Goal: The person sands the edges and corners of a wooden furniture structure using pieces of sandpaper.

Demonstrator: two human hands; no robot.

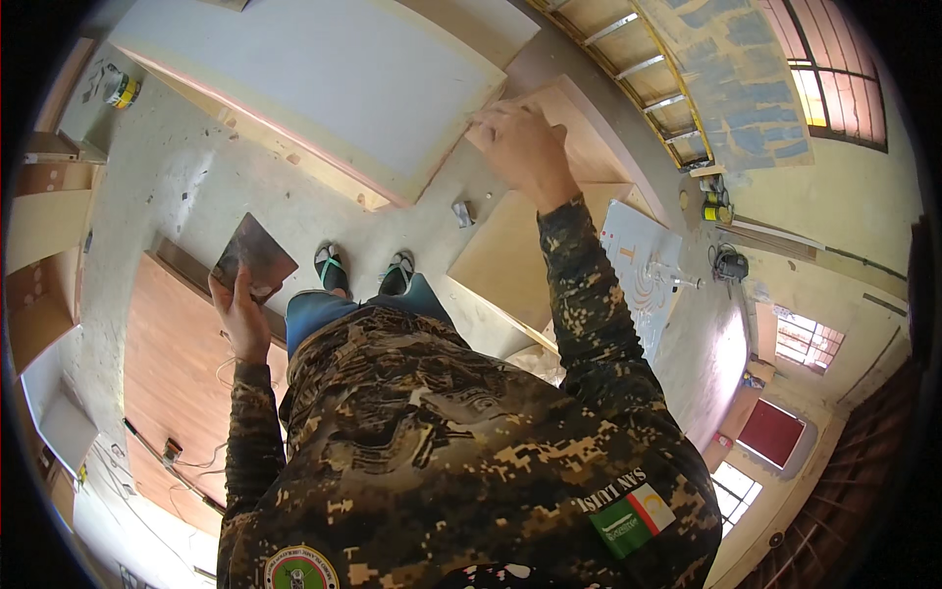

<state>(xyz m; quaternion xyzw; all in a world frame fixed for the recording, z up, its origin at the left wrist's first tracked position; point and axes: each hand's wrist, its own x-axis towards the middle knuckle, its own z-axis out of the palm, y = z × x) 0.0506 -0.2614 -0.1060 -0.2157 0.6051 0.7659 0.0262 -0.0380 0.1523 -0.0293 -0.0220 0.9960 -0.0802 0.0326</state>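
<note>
My left hand holds a thin dark square sheet by its lower corner, out to my left at waist height. My right hand reaches forward with its fingers pressed on the edge of a light wooden board, beside a large white panel that rests on a wooden frame. Both sleeves are camouflage-patterned. My feet in sandals stand on the concrete floor below.
A tan board lies to the right of my feet, with a small metal piece near it. Reddish wood sheets lie left. A white panel, a power tool and cans sit right. Another can stands far left.
</note>
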